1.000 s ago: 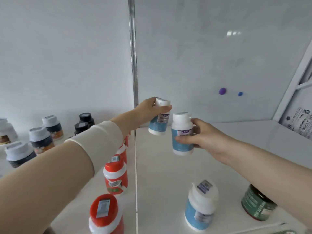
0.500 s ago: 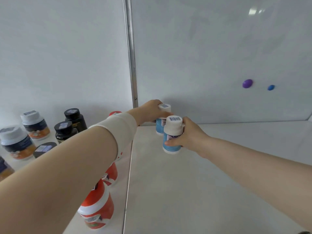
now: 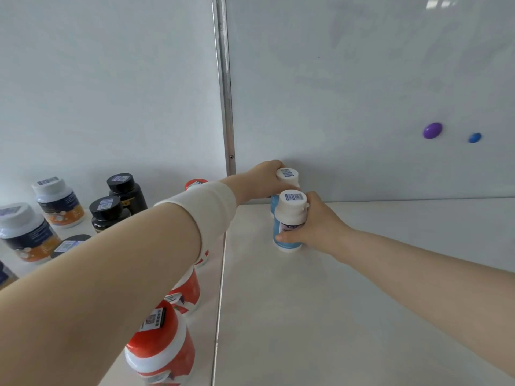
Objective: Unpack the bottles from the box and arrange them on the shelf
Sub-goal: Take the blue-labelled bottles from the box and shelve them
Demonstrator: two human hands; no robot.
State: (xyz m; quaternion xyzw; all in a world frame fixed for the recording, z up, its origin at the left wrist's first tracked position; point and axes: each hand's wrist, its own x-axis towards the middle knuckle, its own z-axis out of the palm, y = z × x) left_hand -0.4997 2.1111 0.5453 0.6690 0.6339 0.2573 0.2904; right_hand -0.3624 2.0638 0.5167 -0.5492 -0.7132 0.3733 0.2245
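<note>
Two small blue bottles with white caps stand upright on the white shelf [image 3: 348,302], close to the back wall. My left hand [image 3: 262,178] grips the rear blue bottle [image 3: 287,176] against the wall; its body is mostly hidden. My right hand [image 3: 315,224] is wrapped around the front blue bottle [image 3: 288,218], which stands just in front of the rear one. The box is not in view.
A row of red-and-white bottles [image 3: 164,346] runs along the shelf seam under my left arm. Black bottles [image 3: 125,190] and white-capped dark-and-orange bottles [image 3: 57,201] stand at the left. A metal strip [image 3: 225,107] divides the back wall, with two magnets [image 3: 432,130] at the right.
Both hands moved forward and down with their bottles, from mid-air to the back of the shelf. My view tilted up, so the bottles at the near right dropped out of sight.
</note>
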